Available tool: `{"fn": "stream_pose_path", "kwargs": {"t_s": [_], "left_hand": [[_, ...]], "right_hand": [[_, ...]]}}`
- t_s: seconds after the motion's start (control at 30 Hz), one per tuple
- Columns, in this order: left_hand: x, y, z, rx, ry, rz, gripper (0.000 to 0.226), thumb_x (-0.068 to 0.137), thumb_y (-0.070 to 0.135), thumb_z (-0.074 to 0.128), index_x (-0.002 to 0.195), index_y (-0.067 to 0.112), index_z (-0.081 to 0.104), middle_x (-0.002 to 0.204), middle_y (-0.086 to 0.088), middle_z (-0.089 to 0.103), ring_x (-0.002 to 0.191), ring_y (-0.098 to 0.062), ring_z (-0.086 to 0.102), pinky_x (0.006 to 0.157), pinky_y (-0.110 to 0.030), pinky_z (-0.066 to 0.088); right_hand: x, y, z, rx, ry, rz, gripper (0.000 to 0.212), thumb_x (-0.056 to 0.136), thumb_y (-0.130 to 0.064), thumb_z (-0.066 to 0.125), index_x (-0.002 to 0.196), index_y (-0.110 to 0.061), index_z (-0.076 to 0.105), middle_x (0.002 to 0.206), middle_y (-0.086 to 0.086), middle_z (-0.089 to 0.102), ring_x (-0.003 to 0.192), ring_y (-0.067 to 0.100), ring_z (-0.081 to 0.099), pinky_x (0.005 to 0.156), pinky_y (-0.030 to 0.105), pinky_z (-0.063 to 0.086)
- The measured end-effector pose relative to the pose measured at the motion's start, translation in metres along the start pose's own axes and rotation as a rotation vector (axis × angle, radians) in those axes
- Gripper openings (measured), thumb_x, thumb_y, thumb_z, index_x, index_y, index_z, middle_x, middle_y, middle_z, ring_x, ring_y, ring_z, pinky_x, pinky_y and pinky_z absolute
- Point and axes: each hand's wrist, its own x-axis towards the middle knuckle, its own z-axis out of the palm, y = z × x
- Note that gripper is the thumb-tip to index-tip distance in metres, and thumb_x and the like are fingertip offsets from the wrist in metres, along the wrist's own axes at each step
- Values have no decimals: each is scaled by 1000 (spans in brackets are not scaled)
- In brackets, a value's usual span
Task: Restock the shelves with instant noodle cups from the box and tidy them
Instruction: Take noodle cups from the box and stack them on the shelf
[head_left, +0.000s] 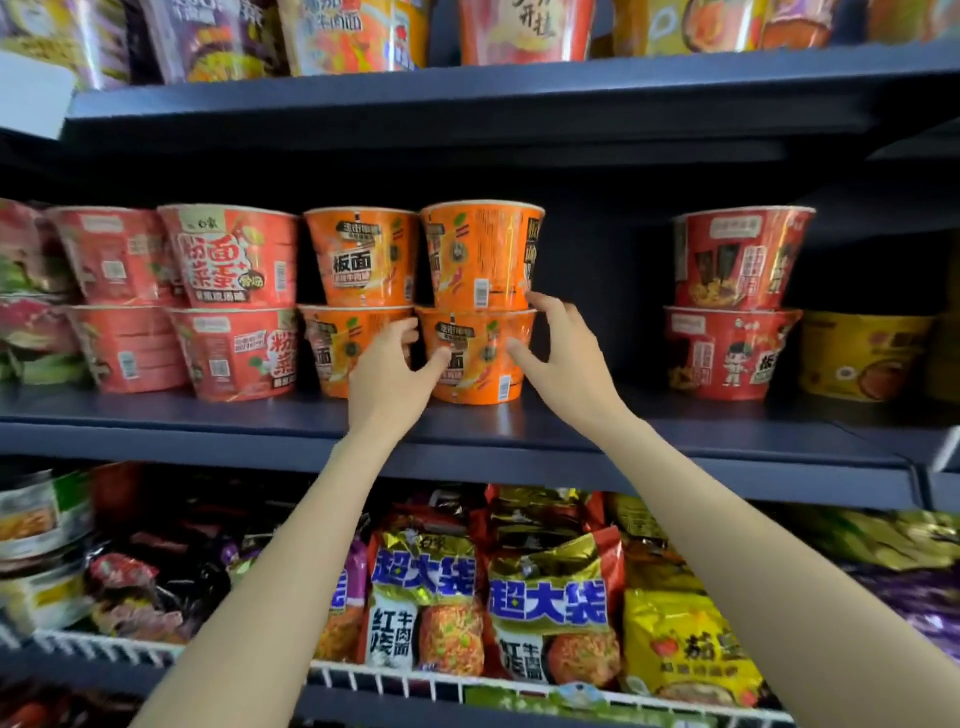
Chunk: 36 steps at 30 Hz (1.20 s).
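- Middle shelf (467, 441): four orange cups (363, 254), two stacks of two; four red cups (228, 254) left, two more right.
- Left hand (387, 374) and right hand (561, 358), fingers spread, flank the lower right orange cup (475, 358), touching its sides.
- Wire basket (415, 686) below holds noodle packs (426, 582).

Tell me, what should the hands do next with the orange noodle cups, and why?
Probably turn the top right orange cup so its front faces out. Its barcode and side text show, while the top left orange cup beside it shows its big label. The right hand already touches the stack at that cup's base, and the left hand is at the bottom right orange cup, which could steady it.
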Motion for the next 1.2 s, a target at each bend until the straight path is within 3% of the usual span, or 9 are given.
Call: {"fn": "stream_pose_path", "kwargs": {"t_s": [0.17,0.23,0.33,0.43,0.67,0.8,0.93,1.07,1.2], "left_hand": [[-98,27,-17,-122,145,293,22,89,33,56,109,25,62,81,19,62,94,-7,55,82,-8,33],[-140,30,-14,-113,184,440,20,89,27,55,103,17,66,73,15,60,79,-8,56,82,-14,38],[-207,24,-3,-93,176,590,16,88,16,56,95,8,69,64,4,59,61,-9,51,61,-23,44],[-283,13,8,-115,2,573,17,89,16,56,92,8,70,62,3,59,60,-2,47,54,-20,44],[-471,-43,40,171,-885,71,34,80,43,49,107,28,64,92,13,66,87,-8,61,71,-24,46],[-564,-88,68,281,-1200,-282,23,84,33,60,107,32,63,90,18,65,85,-4,61,77,-27,49],[-642,-127,112,172,-1192,-622,19,86,12,62,104,18,65,86,7,62,75,-8,56,68,-13,42],[-717,-182,173,95,-1129,-937,27,86,-4,59,112,-10,56,83,-5,55,67,0,44,62,-2,36],[-779,-248,237,78,-1082,-1084,33,87,-1,60,118,-9,53,83,-2,53,72,-10,47,63,-2,37]], "right_hand": [[-93,-10,-26,-93,159,-204,42,93,-23,53,134,-16,46,118,-1,59,108,13,54,89,25,43],[-140,-9,-32,-136,215,-259,35,92,-19,51,127,-13,50,104,1,63,96,15,58,81,24,43],[-222,0,-40,-189,192,-289,21,93,-11,50,112,-7,58,93,5,66,85,20,59,75,27,45],[-313,12,-52,-216,36,-232,18,94,-10,49,104,-4,64,95,8,67,84,23,61,72,29,47],[-525,58,-64,-215,-327,263,22,86,-17,48,93,-12,68,81,3,67,72,22,62,55,32,48],[-632,98,-57,-207,-587,595,19,79,-17,56,93,-16,68,83,6,69,68,30,67,48,31,51],[-712,149,-29,-209,-876,812,28,84,-10,58,111,-17,64,106,6,67,93,32,64,71,40,53],[-774,203,14,-210,-947,874,32,89,-13,55,120,-18,59,115,6,62,102,30,59,78,38,50],[-832,251,62,-233,-1009,968,40,91,-12,49,130,-17,53,121,7,57,108,30,56,84,37,48]]}}
